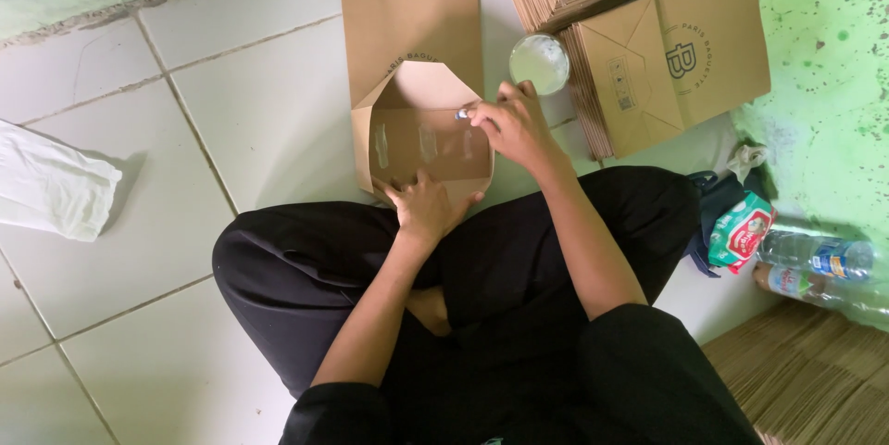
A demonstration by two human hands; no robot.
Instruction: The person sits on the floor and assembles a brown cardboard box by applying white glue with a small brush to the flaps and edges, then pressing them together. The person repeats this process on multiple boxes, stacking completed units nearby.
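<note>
1. Centrally, a person sits cross-legged on a white tiled floor (259,102) with one flat brown box blank (417,84) laid just beyond the knees, so both hands reach it without leaning.
2. The left hand (424,207) presses down on the blank's near edge at lower centre, fingers spread and flat; I judge this pins the cardboard so it does not slide.
3. The right hand (512,125) is pinched shut on a small light-tipped tool (460,114), probably a glue brush or stick, though it is too small to be sure. Its tip touches the upper right of the blank's clear window film (431,144).
4. One round white pot (539,62) stands just above the right hand, touching or nearly touching the blank's right edge, likely kept there for a short reach.
5. At upper right lie two stacks of flat boxes (667,56): one fanned at the top edge of the frame, one lower and tilted, near the right hand.
6. At right, against the green wall (824,84), lie two plastic bottles (820,255) on their sides, one packet (741,232) in red, white and green, and a dark bag partly hidden by the knee.
7. At far left lies one white cloth (51,186), well apart from the work.
8. At lower right is a woven mat (815,380), only partly seen.
</note>
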